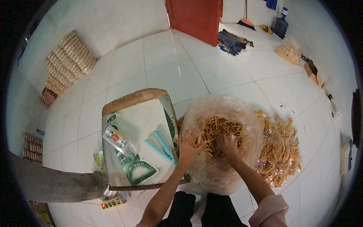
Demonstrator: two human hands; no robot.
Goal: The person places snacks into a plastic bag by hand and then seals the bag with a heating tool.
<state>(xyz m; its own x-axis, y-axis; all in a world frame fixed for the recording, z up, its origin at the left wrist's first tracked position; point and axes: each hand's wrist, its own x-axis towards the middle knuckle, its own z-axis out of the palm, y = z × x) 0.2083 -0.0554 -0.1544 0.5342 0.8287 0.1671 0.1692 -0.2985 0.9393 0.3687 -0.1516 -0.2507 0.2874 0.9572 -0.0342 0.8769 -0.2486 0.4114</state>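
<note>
A large clear plastic bag (192, 170) stands wide-mouthed before my legs, full of brown stick-shaped snacks (215, 124). At the left of its mouth, my left hand (191, 146) grips a small clear plastic bag (195, 133) with a few snack sticks in it. My right hand (229, 146) reaches down into the loose sticks, its fingertips partly hidden among them. Something small and white shows by its fingers. To the left, a light-blue hair-straightener-shaped sealing tool (163, 150) rests on a worn, wood-edged board (136, 109) with printed plastic packets (119, 140).
Filled snack packets (279, 150) lie heaped on the tiles at right. A lit power strip (113, 203) is near a grey curved object (62, 184) at lower left. Stacked packets (69, 61) line the left wall. A red door (195, 20) stands behind, near a rag mat (233, 42).
</note>
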